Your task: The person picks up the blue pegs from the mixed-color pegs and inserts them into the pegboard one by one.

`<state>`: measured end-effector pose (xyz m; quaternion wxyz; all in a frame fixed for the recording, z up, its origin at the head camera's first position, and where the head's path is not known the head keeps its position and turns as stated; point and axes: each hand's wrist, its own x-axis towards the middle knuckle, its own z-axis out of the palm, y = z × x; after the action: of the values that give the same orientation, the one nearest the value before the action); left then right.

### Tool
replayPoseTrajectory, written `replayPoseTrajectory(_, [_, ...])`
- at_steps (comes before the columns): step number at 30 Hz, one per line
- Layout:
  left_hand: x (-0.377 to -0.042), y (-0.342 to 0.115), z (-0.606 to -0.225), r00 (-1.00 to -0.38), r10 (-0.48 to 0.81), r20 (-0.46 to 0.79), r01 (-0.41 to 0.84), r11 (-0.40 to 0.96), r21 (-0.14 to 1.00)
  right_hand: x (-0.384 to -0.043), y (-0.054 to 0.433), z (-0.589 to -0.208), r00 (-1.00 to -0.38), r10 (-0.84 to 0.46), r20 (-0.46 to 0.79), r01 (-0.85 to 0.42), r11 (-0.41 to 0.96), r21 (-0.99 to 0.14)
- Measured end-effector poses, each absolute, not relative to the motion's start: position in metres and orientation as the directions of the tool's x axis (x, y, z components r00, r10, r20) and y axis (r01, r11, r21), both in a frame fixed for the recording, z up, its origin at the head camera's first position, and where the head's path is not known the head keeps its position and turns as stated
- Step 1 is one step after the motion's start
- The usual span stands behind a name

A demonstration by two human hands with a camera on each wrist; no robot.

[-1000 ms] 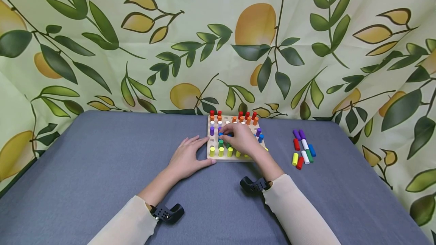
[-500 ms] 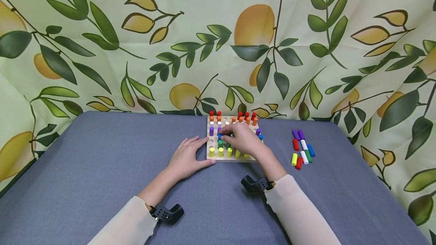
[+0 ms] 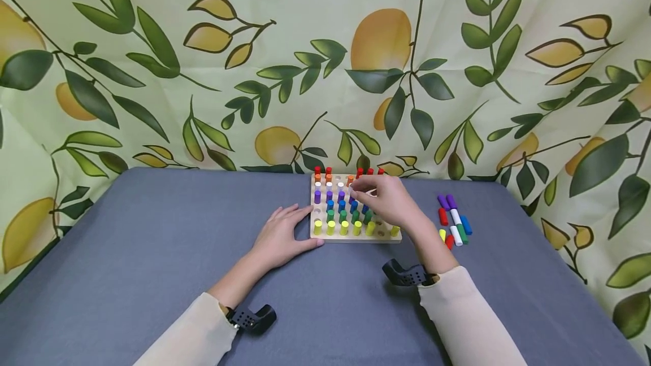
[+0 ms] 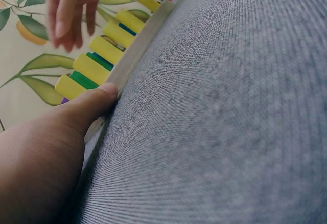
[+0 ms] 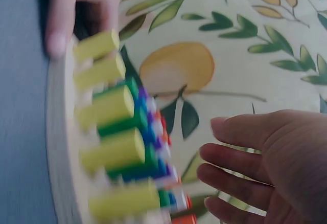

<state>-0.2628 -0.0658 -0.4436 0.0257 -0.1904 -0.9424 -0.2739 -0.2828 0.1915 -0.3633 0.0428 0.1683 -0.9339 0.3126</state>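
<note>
A wooden pegboard [image 3: 356, 239] lies on the table, with coloured pegs upright in rows: red at the back, then orange, white, purple, blue, green and yellow in front. My left hand [image 3: 282, 236] braces its front left corner, thumb against the front edge and fingertips at the left side. Over the board's right part hovers my right hand [image 3: 389, 199], covering several pegs. In the right wrist view, nothing shows between that hand's loosely extended fingers [image 5: 235, 162]. A blue peg [image 3: 330, 206] stands in the second column; the hole left of it has no peg.
Right of the board lie several loose pegs, among them a purple peg [image 3: 451, 201], a white peg [image 3: 455, 216] and a blue peg [image 3: 465, 225]. My right forearm partly covers a yellow peg [image 3: 442, 235] there. A leaf-patterned cloth [image 3: 300, 89] hangs behind the table.
My right hand has come away from the blue peg in the second column and moved right, uncovering the board's middle. The left hand stays where it was.
</note>
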Motion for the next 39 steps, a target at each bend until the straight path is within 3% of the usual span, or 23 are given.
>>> replayPoseTrajectory(17, [-0.263, -0.066, -0.443, -0.93, 0.334, 0.152, 0.364, 0.785, 0.502, -0.254, 0.312, -0.374, -0.956, 0.002, 0.295, -0.136, 0.884, -0.447])
replayPoseTrajectory(24, [-0.263, -0.065, -0.445, -0.926, 0.341, 0.161, 0.374, 0.78, 0.502, -0.243, 0.357, -0.386, -0.969, 0.108, 0.223, -0.017, 0.87, -0.492])
replayPoseTrajectory(32, [-0.264, -0.064, -0.445, -0.923, 0.347, 0.166, 0.382, 0.778, 0.499, -0.234, 0.381, -0.404, -0.973, 0.148, 0.177, 0.037, 0.859, -0.511])
replayPoseTrajectory(39, [-0.264, -0.064, -0.446, -0.925, 0.343, 0.162, 0.377, 0.782, 0.497, -0.234, 0.389, -0.419, -0.967, 0.145, 0.209, 0.018, 0.859, -0.512])
